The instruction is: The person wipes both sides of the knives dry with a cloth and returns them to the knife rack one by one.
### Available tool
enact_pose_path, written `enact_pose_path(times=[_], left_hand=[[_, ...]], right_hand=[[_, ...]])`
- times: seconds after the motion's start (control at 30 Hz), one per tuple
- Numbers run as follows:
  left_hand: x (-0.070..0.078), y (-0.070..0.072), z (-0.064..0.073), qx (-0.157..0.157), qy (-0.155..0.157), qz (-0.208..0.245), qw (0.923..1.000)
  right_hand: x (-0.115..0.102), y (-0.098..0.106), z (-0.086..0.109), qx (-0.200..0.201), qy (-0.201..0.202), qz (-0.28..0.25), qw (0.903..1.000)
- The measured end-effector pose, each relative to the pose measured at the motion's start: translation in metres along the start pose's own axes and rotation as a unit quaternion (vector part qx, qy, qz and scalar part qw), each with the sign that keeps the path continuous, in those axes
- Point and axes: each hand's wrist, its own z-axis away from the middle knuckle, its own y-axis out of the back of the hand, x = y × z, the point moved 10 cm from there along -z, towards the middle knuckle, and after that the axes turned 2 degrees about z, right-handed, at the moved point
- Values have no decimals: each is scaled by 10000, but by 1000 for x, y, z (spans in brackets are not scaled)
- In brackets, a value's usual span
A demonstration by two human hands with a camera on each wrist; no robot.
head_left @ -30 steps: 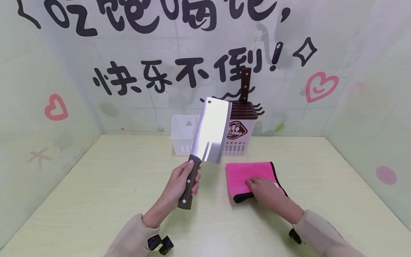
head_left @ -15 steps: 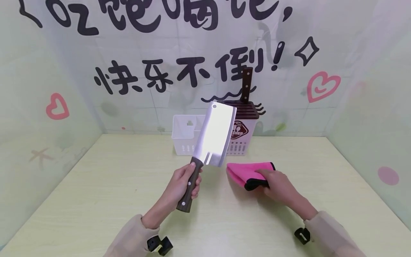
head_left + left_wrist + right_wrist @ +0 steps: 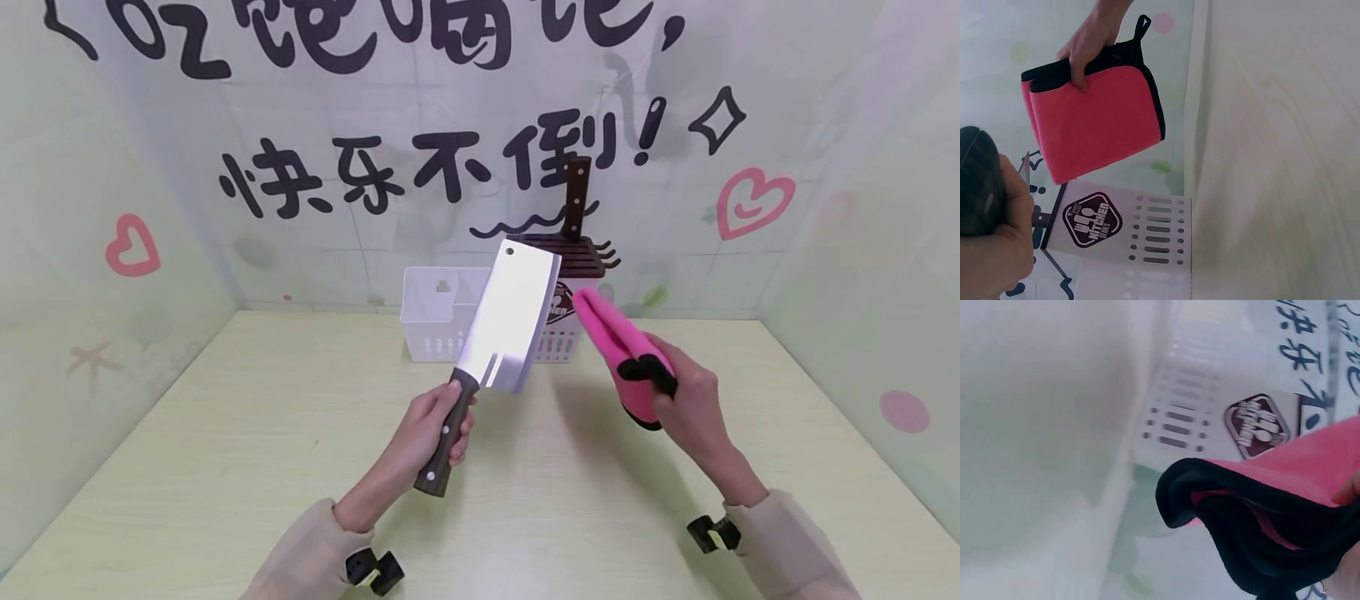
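Pale tabletop (image 3: 225, 467) against lettered wall (image 3: 315, 267), top writing (image 3: 204, 72) cropped. Can't see middle of white rack (image 3: 427, 337) or part of its logo (image 3: 559, 300) in head view: behind cleaver (image 3: 491, 350). In left wrist view, handle (image 3: 982, 181) cropped at edge. Gripping cleaver by handle with left hand (image 3: 427, 429), fingers (image 3: 461, 433) wrapped round; above table, in front of rack, long axis slanted, handle low-left, blade (image 3: 513, 308) up and right. Pinching folded pink cloth (image 3: 618, 337) in right hand (image 3: 690, 404), right of cleaver, free end toward rack. Versus half a second ago: cloth lifted, tipped up; cleaver slightly right.

Black lettering (image 3: 453, 177) crosses the wall (image 3: 427, 229); the table (image 3: 247, 433) is pale.
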Motion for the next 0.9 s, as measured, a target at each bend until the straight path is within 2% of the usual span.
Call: enact_pose_path(times=[0.23,0.37,0.43,0.57,0.73,0.9], left_hand=[[-3,-4,0,-138,71,-55,9999],[-4,-7,0,-207,80,-58,9997],[-4,-9,-1,-235,69,-45,9997],[-5,-12,-1,-291,85,-11,9995],[-7,-14,-2,-330,183,-31,9993],[-8,-16,-2,-306,258,-103,9991]], right_hand=[[-19,22,-12,768,203,-152,9967],[-37,25,-18,951,598,-280,9933],[-50,24,-20,978,943,-326,9902],[-79,13,-20,772,1762,-187,9812],[-109,-8,-14,377,2696,256,9619],[-125,-32,-5,-381,3280,644,9417]])
